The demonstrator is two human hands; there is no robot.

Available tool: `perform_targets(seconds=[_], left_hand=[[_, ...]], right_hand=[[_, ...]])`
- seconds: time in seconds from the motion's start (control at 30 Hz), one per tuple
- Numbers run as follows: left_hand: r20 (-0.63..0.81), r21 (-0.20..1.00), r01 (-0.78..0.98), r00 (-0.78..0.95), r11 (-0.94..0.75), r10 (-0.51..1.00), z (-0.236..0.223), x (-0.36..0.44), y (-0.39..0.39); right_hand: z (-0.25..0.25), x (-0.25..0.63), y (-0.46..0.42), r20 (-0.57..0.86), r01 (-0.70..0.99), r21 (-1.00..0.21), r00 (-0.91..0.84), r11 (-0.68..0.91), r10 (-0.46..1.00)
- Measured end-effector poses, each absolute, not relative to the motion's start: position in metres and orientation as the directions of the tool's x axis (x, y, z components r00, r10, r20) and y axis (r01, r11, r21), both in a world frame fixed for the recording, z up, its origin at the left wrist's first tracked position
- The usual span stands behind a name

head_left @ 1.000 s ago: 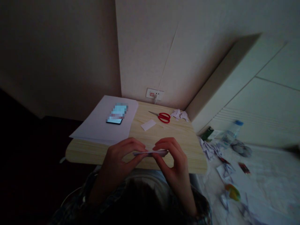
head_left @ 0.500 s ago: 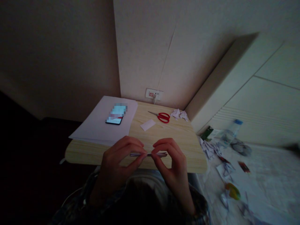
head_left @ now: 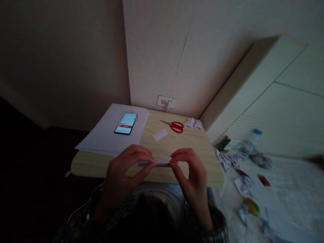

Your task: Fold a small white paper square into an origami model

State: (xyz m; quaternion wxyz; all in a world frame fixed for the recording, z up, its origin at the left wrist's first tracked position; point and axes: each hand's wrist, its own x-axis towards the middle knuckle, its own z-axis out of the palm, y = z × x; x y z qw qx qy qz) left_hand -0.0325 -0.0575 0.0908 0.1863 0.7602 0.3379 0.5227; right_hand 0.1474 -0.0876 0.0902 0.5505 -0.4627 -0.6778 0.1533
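A thin strip of folded paper [head_left: 162,164] is held edge-on above the front of the small table. My left hand [head_left: 130,167] pinches it between thumb and fingertips toward its left end. At the other end, my right hand [head_left: 191,172] grips it in the same kind of pinch. Beyond the hands lie a small white paper rectangle [head_left: 160,135] and red-handled scissors [head_left: 176,126], their blades pointing left. Folded white paper pieces [head_left: 193,123] sit at the table's back right corner. How the held paper is folded cannot be made out.
Large white sheets [head_left: 98,135] cover the table's left side, with a lit phone [head_left: 125,124] on top. A wall socket [head_left: 167,102] with a plug is behind the wooden table [head_left: 187,145]. To the right, a bottle [head_left: 250,143] and crumpled paper [head_left: 226,160] lie on a pale surface.
My hands have moved apart along the folded paper, exposing more of its middle. Both still pinch it. The table's objects stay in place.
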Motion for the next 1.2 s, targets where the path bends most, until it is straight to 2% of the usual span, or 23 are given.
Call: perform_targets(seconds=[0.3, 0.53, 0.73, 0.87, 1.0, 1.1, 1.2], left_hand=[[0.665, 0.637, 0.295, 0.257, -0.712, 0.701, 0.089, -0.025, -0.059], [0.658, 0.646, 0.340, 0.205, -0.683, 0.724, 0.093, -0.035, -0.056], [0.623, 0.685, 0.351, 0.170, -0.638, 0.763, 0.091, -0.043, -0.053], [0.523, 0.812, 0.244, 0.102, -0.531, 0.846, 0.089, -0.042, -0.053], [0.326, 0.944, 0.024, 0.089, -0.329, 0.941, 0.092, -0.033, -0.057], [0.168, 0.985, -0.061, 0.119, -0.161, 0.979, 0.096, -0.025, -0.062], [0.131, 0.990, -0.075, 0.147, -0.121, 0.980, 0.098, -0.021, -0.066]], right_hand=[[0.092, 0.142, -0.091, 0.594, 0.463, -0.703, -0.037, 0.541, 0.803], [0.095, 0.151, -0.092, 0.601, 0.478, -0.709, 0.023, 0.519, 0.799], [0.093, 0.156, -0.092, 0.570, 0.423, -0.760, 0.070, 0.493, 0.819], [0.090, 0.152, -0.093, 0.470, 0.308, -0.862, 0.187, 0.403, 0.862], [0.090, 0.147, -0.093, 0.384, 0.194, -0.920, 0.289, 0.340, 0.877], [0.091, 0.145, -0.093, 0.361, 0.166, -0.931, 0.289, 0.324, 0.887], [0.090, 0.143, -0.092, 0.342, 0.155, -0.938, 0.247, 0.311, 0.907]])
